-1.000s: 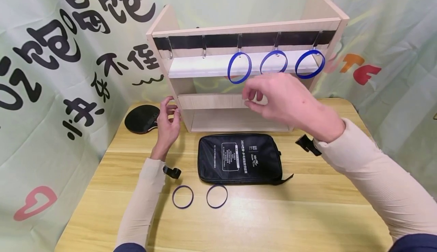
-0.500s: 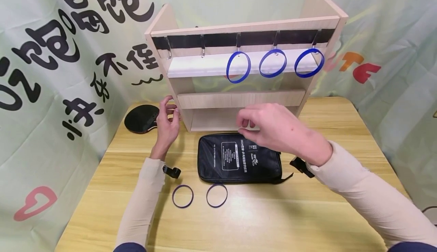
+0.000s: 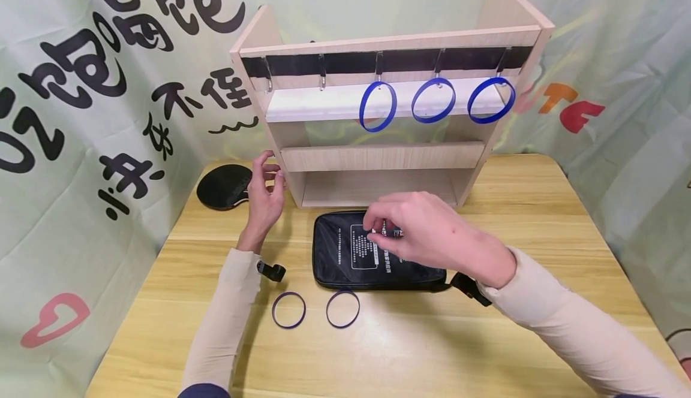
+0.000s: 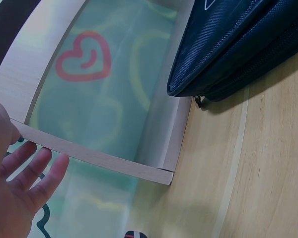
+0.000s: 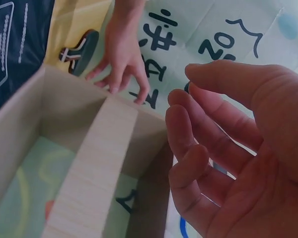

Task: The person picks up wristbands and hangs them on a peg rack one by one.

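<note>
Just now, the right hand (image 3: 421,230) has come down from just below the hanging rings to hover in front of the pale wooden shelf (image 3: 383,157), above a black case (image 3: 345,266). Its fingers curl loosely, thumb and forefinger apart, holding nothing. The left hand (image 3: 266,206) has stayed at the shelf's left side, fingers bent and spread, nothing gripped; whether it touches the panel, I cannot tell.

Three blue rings (image 3: 429,120) hang from hooks on the shelf's upper front, toward its right; the two hooks (image 3: 323,80) toward its left are bare. Two more rings (image 3: 290,328) lie flat on the table (image 3: 405,350), in front of the shelf beyond the case, so hanging appears to be a little over half done.

The rings are thin, smooth bands. The case is soft-looking, dark and zipped, with rounded corners; shelf and table show wood grain.
</note>
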The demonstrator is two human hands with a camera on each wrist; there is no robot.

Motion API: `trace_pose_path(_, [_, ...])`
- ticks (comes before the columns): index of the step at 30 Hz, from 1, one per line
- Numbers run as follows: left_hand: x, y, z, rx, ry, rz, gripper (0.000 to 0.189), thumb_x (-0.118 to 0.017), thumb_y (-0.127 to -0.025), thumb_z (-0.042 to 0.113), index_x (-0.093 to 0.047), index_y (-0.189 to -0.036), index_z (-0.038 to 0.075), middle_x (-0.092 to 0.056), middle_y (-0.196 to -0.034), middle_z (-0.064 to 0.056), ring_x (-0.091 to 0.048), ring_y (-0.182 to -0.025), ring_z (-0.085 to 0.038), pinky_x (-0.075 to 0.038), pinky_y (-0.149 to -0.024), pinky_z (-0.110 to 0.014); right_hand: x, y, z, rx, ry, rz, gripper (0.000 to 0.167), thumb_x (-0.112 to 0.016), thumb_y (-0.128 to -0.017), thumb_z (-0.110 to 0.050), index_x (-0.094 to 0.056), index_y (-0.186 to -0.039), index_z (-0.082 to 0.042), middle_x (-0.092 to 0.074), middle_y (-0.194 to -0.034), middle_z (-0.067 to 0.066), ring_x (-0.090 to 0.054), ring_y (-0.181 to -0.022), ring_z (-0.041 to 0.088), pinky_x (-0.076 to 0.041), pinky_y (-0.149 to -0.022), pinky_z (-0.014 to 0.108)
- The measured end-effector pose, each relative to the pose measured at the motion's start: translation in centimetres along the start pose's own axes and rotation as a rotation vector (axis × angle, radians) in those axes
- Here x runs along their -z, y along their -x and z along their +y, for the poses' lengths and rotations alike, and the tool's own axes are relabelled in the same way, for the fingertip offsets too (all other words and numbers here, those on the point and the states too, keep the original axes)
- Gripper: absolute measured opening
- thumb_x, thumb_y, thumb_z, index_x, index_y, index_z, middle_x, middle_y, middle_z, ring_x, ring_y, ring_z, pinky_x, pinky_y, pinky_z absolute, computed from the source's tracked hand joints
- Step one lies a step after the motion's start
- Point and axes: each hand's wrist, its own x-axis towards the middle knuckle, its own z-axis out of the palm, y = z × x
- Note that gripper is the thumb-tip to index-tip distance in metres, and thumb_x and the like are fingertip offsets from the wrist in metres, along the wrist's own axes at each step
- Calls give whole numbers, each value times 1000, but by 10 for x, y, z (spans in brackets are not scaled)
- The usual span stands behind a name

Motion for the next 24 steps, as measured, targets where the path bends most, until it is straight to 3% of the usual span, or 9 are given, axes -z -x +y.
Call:
trace_pose_path(10, [0, 0, 0, 5, 8, -4, 45, -57, -111, 5, -50, -155, 11, -69, -121, -27, -71, -105, -37, -55, -78, -13, -24, 7, -2, -52, -70, -68, 9, -85, -95, -19, -78, -97, -23, -73, -91, -16, -66, -77, 2, -56, -71, 21])
trace_pose_path(17, [0, -1, 0, 7, 7, -11, 45, -57, -110, 3, -49, -154, 9, -68, -120, -29, -71, -101, -39, -56, -74, -11, -40, 13, -1, -58, -94, -61, 9, -83, -96, -19, -77, -95, -27, -72, -88, -19, -66, -79, -3, -58, -74, 22])
trace_pose_path(24, [0, -1, -1, 3, 8, 2, 45, -58, -110, 2, -50, -154, 10, -70, -120, -28, -72, -101, -41, -55, -74, -10, -61, 20, -2, -61, -89, -60, 9, -83, -95, -19, -77, -95, -26, -74, -88, -17, -69, -79, 0, -56, -70, 21])
